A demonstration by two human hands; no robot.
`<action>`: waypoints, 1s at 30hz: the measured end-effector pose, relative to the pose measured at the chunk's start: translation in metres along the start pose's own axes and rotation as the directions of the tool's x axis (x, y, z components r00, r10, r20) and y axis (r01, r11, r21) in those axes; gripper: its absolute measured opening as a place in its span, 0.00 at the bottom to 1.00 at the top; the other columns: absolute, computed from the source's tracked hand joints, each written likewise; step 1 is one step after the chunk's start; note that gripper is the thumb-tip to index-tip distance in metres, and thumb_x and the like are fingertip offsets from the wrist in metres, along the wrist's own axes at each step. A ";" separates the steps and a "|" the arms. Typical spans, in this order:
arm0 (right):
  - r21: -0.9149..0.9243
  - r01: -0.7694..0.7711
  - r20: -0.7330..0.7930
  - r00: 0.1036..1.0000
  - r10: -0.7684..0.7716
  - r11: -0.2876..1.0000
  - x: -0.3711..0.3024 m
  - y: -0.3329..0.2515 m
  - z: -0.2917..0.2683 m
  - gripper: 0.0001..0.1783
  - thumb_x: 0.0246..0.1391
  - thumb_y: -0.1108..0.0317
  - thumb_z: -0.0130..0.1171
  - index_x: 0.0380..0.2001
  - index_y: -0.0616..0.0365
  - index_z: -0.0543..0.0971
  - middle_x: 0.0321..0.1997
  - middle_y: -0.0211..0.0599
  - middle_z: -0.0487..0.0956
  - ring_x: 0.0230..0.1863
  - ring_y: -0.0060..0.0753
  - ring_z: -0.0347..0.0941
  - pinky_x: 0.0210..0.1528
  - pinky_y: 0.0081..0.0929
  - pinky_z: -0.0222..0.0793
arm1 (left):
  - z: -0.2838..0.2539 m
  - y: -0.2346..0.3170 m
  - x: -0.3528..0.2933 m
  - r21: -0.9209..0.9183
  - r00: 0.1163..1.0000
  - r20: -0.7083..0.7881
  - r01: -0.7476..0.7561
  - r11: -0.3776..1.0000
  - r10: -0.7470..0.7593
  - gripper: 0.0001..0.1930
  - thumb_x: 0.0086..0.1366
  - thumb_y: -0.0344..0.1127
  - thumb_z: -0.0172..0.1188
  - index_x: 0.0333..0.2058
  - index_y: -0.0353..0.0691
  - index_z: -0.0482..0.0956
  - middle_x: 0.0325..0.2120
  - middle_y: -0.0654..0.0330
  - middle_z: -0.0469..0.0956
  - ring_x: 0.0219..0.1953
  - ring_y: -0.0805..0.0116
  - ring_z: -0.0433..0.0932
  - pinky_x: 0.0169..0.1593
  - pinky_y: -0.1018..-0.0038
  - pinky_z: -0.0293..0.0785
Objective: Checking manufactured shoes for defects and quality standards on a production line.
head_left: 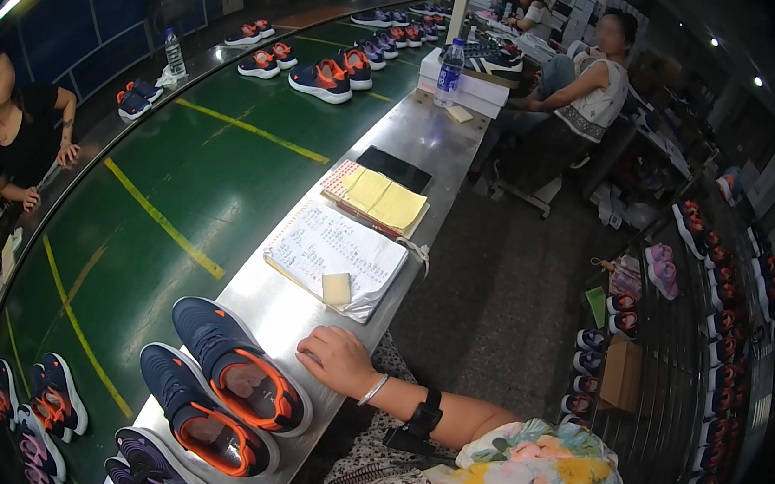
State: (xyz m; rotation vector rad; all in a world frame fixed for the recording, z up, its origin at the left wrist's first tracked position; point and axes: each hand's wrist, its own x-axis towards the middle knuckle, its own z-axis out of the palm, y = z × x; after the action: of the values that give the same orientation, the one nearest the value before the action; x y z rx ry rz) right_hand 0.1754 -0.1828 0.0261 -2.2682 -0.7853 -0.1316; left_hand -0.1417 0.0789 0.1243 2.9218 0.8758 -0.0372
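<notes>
My right hand rests palm down on the metal table, fingers loosely bent and apart, nothing seen in them. A bracelet and a black wristband circle that arm. Beside the hand, on its left, stands a pair of navy shoes with orange linings and white soles. Just beyond the fingers lies an open notebook with handwriting, a small cream block on its page. My left hand does not show.
A green conveyor belt carries several shoes. Farther along the table are a yellow notepad, a phone, a water bottle and a shoebox. Shoe racks stand right. People sit at left and back right.
</notes>
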 end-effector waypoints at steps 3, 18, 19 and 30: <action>0.001 0.001 0.004 1.000 -0.001 1.000 0.000 0.000 -0.001 0.06 0.48 0.62 0.57 0.26 0.50 0.76 0.29 0.28 0.71 0.35 0.33 0.68 0.40 0.31 0.64 | -0.001 0.001 -0.001 -0.013 1.000 0.002 0.002 1.000 -0.002 0.27 0.39 0.48 0.72 0.39 0.42 0.79 0.26 0.51 0.77 0.28 0.51 0.75 0.31 0.62 0.71; -0.009 -0.072 0.116 0.991 0.073 0.997 0.018 0.003 0.007 0.07 0.44 0.62 0.59 0.26 0.52 0.76 0.26 0.36 0.74 0.31 0.41 0.71 0.32 0.38 0.65 | -0.004 0.038 0.000 0.031 0.976 -0.035 0.217 0.976 -0.216 0.28 0.36 0.58 0.69 0.35 0.47 0.79 0.33 0.53 0.70 0.40 0.54 0.69 0.40 0.61 0.61; -0.061 -0.073 0.141 0.987 0.081 0.995 0.017 0.003 0.011 0.07 0.44 0.64 0.59 0.27 0.53 0.75 0.27 0.37 0.73 0.31 0.42 0.70 0.33 0.39 0.64 | 0.000 0.037 -0.001 0.016 0.973 -0.071 0.223 0.975 -0.221 0.27 0.37 0.58 0.68 0.33 0.47 0.80 0.31 0.55 0.70 0.38 0.55 0.69 0.39 0.62 0.61; -0.098 0.097 0.263 0.962 -0.068 0.990 0.017 0.014 0.014 0.15 0.55 0.59 0.53 0.33 0.62 0.71 0.26 0.38 0.69 0.27 0.35 0.65 0.32 0.33 0.61 | -0.112 0.030 -0.068 0.263 0.782 -0.622 0.263 0.928 -0.046 0.26 0.38 0.61 0.64 0.30 0.49 0.78 0.33 0.58 0.68 0.43 0.58 0.68 0.50 0.55 0.54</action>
State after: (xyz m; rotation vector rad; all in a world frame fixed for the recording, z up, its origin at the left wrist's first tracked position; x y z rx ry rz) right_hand 0.1953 -0.1728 0.0130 -2.3875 -1.0325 0.0879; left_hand -0.1818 0.0273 0.2417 3.2023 1.3097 0.8845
